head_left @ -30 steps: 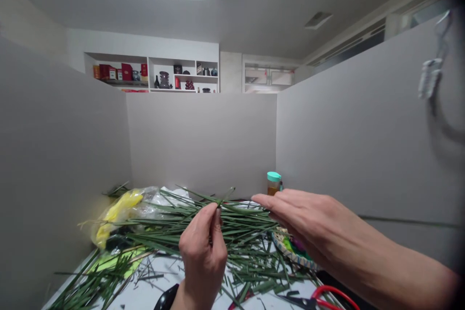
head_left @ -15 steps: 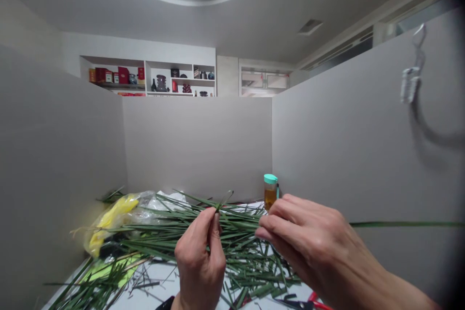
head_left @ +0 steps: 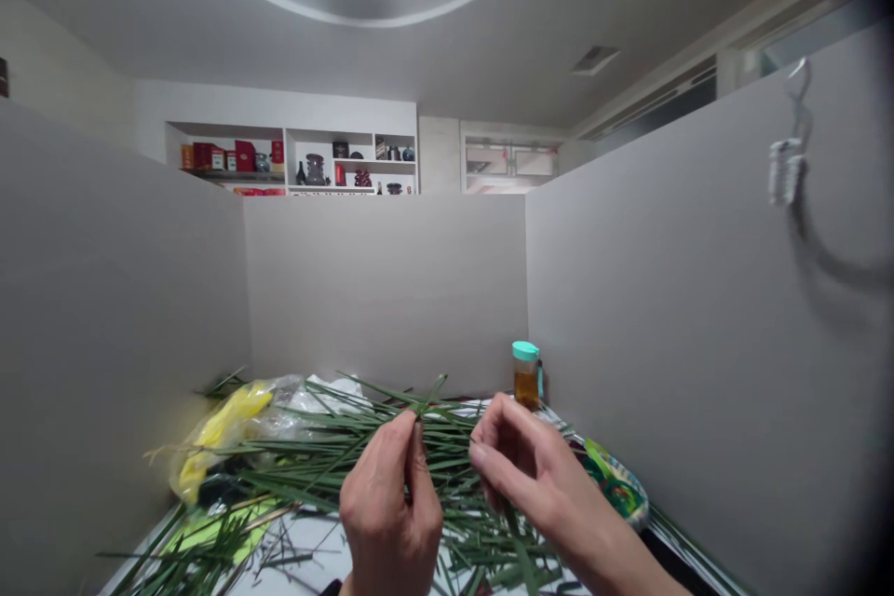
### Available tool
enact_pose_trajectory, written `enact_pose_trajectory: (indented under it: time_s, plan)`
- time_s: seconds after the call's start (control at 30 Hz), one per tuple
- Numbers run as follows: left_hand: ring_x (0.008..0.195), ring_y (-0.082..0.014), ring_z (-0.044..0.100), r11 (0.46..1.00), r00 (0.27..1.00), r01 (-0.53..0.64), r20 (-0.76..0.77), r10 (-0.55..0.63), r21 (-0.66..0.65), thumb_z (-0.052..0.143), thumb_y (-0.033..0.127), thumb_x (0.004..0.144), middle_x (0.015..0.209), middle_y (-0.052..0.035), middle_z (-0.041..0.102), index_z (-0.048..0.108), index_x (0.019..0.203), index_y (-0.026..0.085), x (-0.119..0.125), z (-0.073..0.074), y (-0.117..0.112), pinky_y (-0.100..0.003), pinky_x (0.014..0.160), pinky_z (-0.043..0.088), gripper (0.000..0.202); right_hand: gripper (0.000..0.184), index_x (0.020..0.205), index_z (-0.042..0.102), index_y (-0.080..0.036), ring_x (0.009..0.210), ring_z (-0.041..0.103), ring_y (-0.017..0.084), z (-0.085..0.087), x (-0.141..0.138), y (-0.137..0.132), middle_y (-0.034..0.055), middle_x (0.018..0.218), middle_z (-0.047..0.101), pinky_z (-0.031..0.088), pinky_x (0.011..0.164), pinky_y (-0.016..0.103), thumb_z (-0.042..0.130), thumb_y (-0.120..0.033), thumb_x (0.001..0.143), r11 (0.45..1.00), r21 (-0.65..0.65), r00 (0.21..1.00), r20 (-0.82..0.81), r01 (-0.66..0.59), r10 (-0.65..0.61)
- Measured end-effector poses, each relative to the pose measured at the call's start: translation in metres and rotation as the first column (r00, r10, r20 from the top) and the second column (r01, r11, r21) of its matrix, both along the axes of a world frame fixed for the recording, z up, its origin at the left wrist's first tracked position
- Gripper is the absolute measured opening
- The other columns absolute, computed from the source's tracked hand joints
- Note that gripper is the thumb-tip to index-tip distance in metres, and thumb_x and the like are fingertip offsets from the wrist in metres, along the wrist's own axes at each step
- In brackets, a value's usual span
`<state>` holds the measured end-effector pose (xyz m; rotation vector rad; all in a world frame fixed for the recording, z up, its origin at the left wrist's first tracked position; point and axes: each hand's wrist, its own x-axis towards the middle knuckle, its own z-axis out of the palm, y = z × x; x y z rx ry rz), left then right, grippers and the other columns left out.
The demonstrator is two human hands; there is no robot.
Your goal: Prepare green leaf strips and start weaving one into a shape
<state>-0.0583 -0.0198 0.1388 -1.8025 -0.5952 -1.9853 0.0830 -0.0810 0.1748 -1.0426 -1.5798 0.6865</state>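
My left hand is closed, with thumb and forefinger pinching a narrow green leaf strip whose tip sticks up above the fingers. To its right is my right hand, with thumb and fingertips brought together. A longer green leaf strip hangs down from beneath that hand and appears to be gripped in it; the fingertips partly hide where it is held. Behind and below both hands lies a loose heap of long green leaves. Short cut pieces are scattered nearer to me.
A clear plastic bag with yellow inside lies at the left. A jar with a turquoise lid and amber liquid stands at the back right. A basket holding green pieces sits beyond my right forearm. Grey panels enclose the table.
My right hand has turned and lowered slightly. The leaf strip that stretched far to the right is no longer there; one now hangs below that hand. My left hand keeps its pinch.
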Motion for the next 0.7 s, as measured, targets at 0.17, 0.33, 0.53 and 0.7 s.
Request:
enact_pose_trajectory:
  time_s: [0.17, 0.33, 0.53, 0.7]
  plan:
    - [0.078, -0.0113, 0.068, 0.998, 0.999, 0.039, -0.004, -0.039, -0.056, 0.052, 0.009, 0.092, 0.084, -0.0069, 0.069, 0.064, 0.095, 0.008, 0.002, -0.002, 0.000, -0.014, 0.077, 0.051, 0.012, 0.027, 0.081, 0.051, -0.019, 0.064, 0.042, 0.008, -0.007, -0.010, -0.005, -0.0050, 0.071, 0.043, 0.040, 0.062, 0.022, 0.068, -0.040, 0.082, 0.960, -0.094, 0.846, -0.501, -0.265, 0.184]
    - [0.074, -0.0083, 0.065, 0.987, 0.992, 0.127, -0.004, -0.128, -0.097, 0.050, 0.008, 0.092, 0.084, -0.0026, 0.067, 0.062, 0.099, 0.013, 0.004, -0.004, -0.002, -0.013, 0.073, 0.050, 0.015, 0.032, 0.094, 0.064, -0.018, 0.069, 0.045, 0.010, -0.003, -0.018, -0.006, -0.0015, 0.079, 0.049, 0.041, 0.069, 0.024, 0.077, -0.038, 0.073, 0.905, -0.162, 0.781, -0.578, -0.393, 0.236]
    - [0.075, -0.0080, 0.065, 0.969, 0.983, 0.181, 0.000, -0.184, -0.170, 0.051, 0.010, 0.092, 0.088, -0.0006, 0.067, 0.061, 0.104, 0.017, 0.004, -0.011, -0.002, -0.013, 0.073, 0.049, 0.017, 0.021, 0.082, 0.069, -0.017, 0.074, 0.047, 0.011, -0.004, -0.021, -0.003, 0.0004, 0.079, 0.056, 0.040, 0.070, 0.021, 0.076, -0.035, 0.073, 0.932, -0.069, 0.767, -0.591, -0.357, 0.250]
    - [0.068, -0.0076, 0.060, 0.898, 0.952, 0.304, 0.126, -0.277, -0.318, 0.051, 0.018, 0.094, 0.083, 0.0027, 0.066, 0.062, 0.097, 0.021, 0.010, -0.010, -0.006, -0.013, 0.066, 0.046, 0.012, 0.019, 0.083, 0.071, -0.018, 0.080, 0.053, 0.012, -0.008, -0.022, -0.006, 0.0016, 0.081, 0.062, 0.043, 0.079, 0.023, 0.078, -0.033, 0.074, 0.932, 0.013, 0.679, -0.681, -0.363, 0.275]
